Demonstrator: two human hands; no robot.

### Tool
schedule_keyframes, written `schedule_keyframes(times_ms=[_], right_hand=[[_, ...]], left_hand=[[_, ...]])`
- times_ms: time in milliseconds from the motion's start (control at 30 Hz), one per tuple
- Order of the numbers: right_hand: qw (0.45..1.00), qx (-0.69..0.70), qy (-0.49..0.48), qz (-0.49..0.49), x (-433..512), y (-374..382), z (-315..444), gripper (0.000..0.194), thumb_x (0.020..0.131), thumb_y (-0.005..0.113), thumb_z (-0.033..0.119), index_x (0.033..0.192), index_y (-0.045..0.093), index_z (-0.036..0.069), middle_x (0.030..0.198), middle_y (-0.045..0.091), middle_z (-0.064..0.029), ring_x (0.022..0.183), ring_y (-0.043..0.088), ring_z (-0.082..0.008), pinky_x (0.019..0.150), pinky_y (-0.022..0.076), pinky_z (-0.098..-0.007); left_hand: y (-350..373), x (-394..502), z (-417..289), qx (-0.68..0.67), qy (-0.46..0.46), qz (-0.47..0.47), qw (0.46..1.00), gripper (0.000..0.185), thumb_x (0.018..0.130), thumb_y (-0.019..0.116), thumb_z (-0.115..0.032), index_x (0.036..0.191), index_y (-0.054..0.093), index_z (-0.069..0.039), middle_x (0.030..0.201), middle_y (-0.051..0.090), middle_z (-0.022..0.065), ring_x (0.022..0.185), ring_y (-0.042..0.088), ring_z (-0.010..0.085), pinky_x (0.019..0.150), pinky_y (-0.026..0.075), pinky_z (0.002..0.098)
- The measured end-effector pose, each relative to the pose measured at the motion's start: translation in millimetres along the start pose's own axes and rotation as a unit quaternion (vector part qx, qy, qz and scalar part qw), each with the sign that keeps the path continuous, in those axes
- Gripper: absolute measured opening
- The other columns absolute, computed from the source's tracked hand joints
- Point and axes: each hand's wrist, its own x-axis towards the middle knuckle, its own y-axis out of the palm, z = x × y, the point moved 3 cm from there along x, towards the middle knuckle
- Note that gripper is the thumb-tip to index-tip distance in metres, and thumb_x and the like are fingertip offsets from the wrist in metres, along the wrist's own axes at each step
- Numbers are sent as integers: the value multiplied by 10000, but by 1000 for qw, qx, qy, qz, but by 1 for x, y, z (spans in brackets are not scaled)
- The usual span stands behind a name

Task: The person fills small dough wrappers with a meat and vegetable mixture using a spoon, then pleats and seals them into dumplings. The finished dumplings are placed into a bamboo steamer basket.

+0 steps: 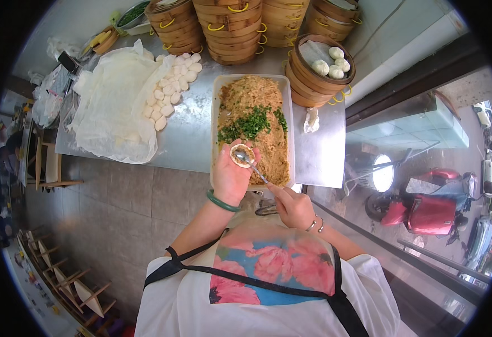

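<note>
My left hand (234,175), palm up, cradles a round dough wrapper (233,160) with brown filling in it. In my right hand (291,206) is the handle of a metal spoon (259,173), its bowl pressed on the filling inside the wrapper. Both hands are over the near end of a plastic tub (292,126) heaped with minced filling (250,89). Chopped green onion (252,122) lies across the middle of the filling. To the right, a bamboo steamer (309,90) holds several pleated buns (337,71) on a white liner.
Flattened dough rounds (174,88) lie on the metal table (191,139), beside a translucent plastic sheet (115,101). Stacked bamboo steamers (231,38) line the back. A crumpled white scrap (311,121) sits right of the tub. A window frame (393,94) borders the right side.
</note>
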Motion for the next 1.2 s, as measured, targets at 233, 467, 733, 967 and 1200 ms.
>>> schedule_keyframes(times_ms=[233, 467, 733, 967, 1200], right_hand=[[989, -1, 139, 44, 8, -39, -15, 319, 810, 564, 53, 1124, 602, 96, 810, 643, -168, 649, 624, -329, 574, 503, -426], [966, -195, 30, 168, 13, -26, -49, 237, 773, 566, 97, 993, 631, 155, 748, 605, -87, 649, 618, -280, 548, 484, -376], [985, 65, 113, 109, 56, -32, -11, 550, 798, 657, 88, 1305, 450, 40, 1032, 626, -154, 901, 621, -243, 755, 508, -331], [814, 531, 202, 126, 84, 54, -4, 661, 765, 698, -16, 1327, 351, -12, 1187, 534, -113, 1021, 559, -180, 808, 531, -291], [901, 400, 152, 71, 102, 71, -13, 407, 789, 642, -33, 1180, 530, -36, 981, 625, -83, 839, 619, -149, 695, 549, -265]], left_hand=[[-2, -5, -15, 77, 18, -2, 997, 426, 999, 327, -353, 1189, 487, -8, 1151, 552, 187, 1077, 542, 363, 953, 435, 486], [7, -9, -14, 92, -10, 47, 995, 439, 994, 330, -367, 1176, 501, -5, 1153, 562, 190, 1051, 567, 339, 893, 477, 452], [2, -19, -1, 155, -20, 102, 982, 261, 978, 399, -236, 1074, 526, -29, 1007, 559, 95, 981, 579, 226, 856, 502, 390], [-19, -32, -2, 236, 2, 68, 969, 346, 997, 367, -287, 1246, 486, -78, 1106, 540, 56, 954, 576, 132, 796, 528, 321], [-1, -51, -23, 420, 86, 49, 902, 449, 964, 485, -167, 1380, 347, -67, 1131, 526, 64, 921, 597, 138, 744, 538, 278]])
